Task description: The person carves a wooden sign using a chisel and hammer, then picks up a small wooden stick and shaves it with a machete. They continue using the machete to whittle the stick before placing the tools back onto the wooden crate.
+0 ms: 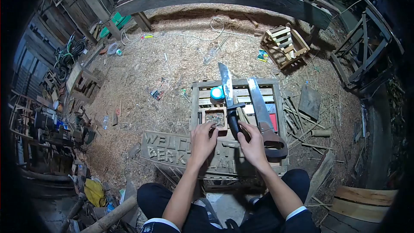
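My left hand (204, 141) rests with its fingers apart at the near edge of a small square wooden box (222, 132) that holds small bits. My right hand (252, 143) is beside the black handle of a large knife (226, 80), its fingers curved near that handle; whether they grip it is unclear. To the right, a handsaw (258, 103) lies on the slatted wooden table (195, 99). A jar with a blue lid (217, 93) stands left of the blade. Under my hands lies a wooden board with raised letters (166, 149), partly covered by my arms.
Sawdust and scraps cover the ground. A wooden crate (284, 47) sits at the upper right, below a long beam (224, 1). Thin sticks (297, 118) and a dark board (308, 102) lie right of the table. A bamboo pole (113, 215) is at the lower left.
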A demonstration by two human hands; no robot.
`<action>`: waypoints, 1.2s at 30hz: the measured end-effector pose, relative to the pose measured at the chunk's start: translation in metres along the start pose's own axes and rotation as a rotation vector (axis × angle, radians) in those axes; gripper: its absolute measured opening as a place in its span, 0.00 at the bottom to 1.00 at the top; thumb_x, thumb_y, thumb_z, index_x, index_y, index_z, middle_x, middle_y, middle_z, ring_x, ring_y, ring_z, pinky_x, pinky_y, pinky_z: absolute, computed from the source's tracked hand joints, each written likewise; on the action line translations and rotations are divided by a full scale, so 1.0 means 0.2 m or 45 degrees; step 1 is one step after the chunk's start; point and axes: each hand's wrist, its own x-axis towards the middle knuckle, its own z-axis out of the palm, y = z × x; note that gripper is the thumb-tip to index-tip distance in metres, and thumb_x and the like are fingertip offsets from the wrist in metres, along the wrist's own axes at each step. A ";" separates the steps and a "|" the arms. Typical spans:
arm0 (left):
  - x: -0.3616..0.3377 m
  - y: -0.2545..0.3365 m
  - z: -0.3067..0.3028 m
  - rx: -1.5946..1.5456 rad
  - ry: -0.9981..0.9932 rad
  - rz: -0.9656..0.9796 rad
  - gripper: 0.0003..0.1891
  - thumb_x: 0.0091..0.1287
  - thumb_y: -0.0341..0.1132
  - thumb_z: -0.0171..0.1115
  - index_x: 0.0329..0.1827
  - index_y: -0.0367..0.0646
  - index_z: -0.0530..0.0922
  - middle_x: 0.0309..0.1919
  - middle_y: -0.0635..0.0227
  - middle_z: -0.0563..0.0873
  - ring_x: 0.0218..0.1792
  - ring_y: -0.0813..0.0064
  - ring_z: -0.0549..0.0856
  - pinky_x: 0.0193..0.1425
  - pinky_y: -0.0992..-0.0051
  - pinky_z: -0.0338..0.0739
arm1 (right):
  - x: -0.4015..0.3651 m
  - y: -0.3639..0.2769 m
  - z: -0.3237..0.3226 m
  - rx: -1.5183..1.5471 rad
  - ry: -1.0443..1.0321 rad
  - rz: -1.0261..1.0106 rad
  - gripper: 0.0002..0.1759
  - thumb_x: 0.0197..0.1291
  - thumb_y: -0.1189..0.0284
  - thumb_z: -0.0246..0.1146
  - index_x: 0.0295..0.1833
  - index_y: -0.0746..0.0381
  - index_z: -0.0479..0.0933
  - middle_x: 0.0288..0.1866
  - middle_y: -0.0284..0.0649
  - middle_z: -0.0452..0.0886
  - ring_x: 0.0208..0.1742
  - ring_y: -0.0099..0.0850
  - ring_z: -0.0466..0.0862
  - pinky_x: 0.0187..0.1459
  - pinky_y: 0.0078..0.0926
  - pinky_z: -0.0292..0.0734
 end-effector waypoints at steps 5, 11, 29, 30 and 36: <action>0.03 -0.04 0.06 0.066 0.048 0.053 0.14 0.68 0.35 0.69 0.53 0.41 0.86 0.45 0.57 0.90 0.53 0.56 0.84 0.65 0.57 0.71 | 0.03 0.05 0.00 0.024 -0.019 0.093 0.21 0.66 0.76 0.65 0.65 0.67 0.80 0.60 0.52 0.83 0.64 0.44 0.83 0.69 0.37 0.72; 0.08 -0.06 0.10 0.159 0.044 0.100 0.11 0.67 0.33 0.69 0.50 0.42 0.87 0.43 0.60 0.90 0.49 0.57 0.84 0.64 0.58 0.69 | 0.04 0.05 -0.01 0.003 -0.019 0.111 0.21 0.67 0.75 0.66 0.65 0.67 0.80 0.61 0.52 0.83 0.64 0.44 0.83 0.69 0.36 0.72; 0.17 -0.08 0.16 0.182 0.065 0.084 0.11 0.65 0.32 0.69 0.49 0.41 0.88 0.41 0.62 0.89 0.47 0.61 0.81 0.62 0.58 0.66 | 0.04 0.03 -0.01 0.041 -0.030 0.131 0.20 0.68 0.74 0.64 0.64 0.66 0.81 0.59 0.52 0.83 0.62 0.47 0.83 0.67 0.39 0.74; 0.18 -0.07 0.16 0.206 0.082 0.067 0.11 0.66 0.32 0.69 0.50 0.42 0.88 0.42 0.62 0.89 0.48 0.61 0.81 0.63 0.58 0.65 | 0.05 0.02 -0.01 0.040 -0.032 0.130 0.20 0.68 0.74 0.64 0.64 0.66 0.81 0.59 0.52 0.83 0.62 0.47 0.83 0.67 0.39 0.74; 0.19 -0.08 0.14 0.394 0.109 0.023 0.14 0.66 0.34 0.68 0.53 0.42 0.87 0.45 0.61 0.83 0.53 0.60 0.77 0.67 0.55 0.61 | 0.05 0.04 -0.01 0.089 -0.059 0.182 0.20 0.68 0.74 0.64 0.64 0.66 0.81 0.59 0.52 0.83 0.63 0.47 0.82 0.67 0.38 0.73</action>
